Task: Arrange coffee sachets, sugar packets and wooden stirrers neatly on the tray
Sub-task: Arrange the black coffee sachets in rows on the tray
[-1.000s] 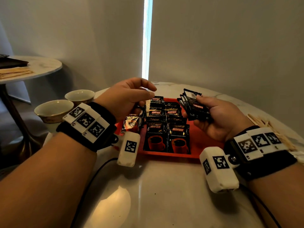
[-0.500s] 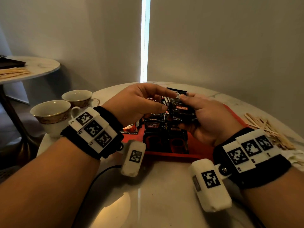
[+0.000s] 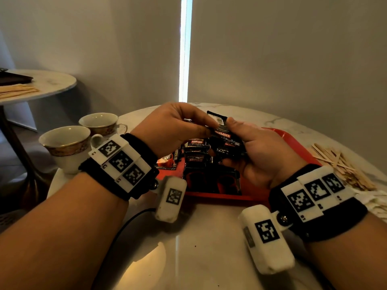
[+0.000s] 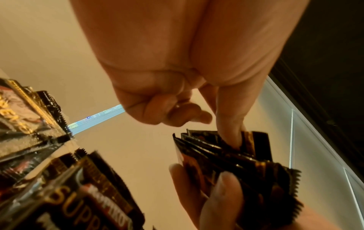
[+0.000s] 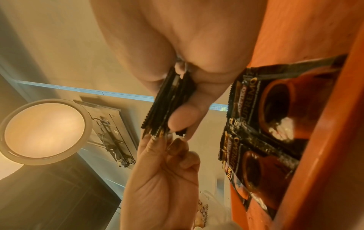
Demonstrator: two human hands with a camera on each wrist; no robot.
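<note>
At frame centre, our right hand (image 3: 257, 151) grips a fanned stack of sachets (image 3: 225, 135) while our left hand (image 3: 171, 126) pinches one free, likely for the tray (image 3: 293, 141).

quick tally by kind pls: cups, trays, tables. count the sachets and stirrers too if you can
cups: 2
red tray: 1
round marble tables: 2
coffee sachets: overlapping and partly hidden, no sure count
wooden stirrers: loose pile, no sure count
total counted: 5
</note>
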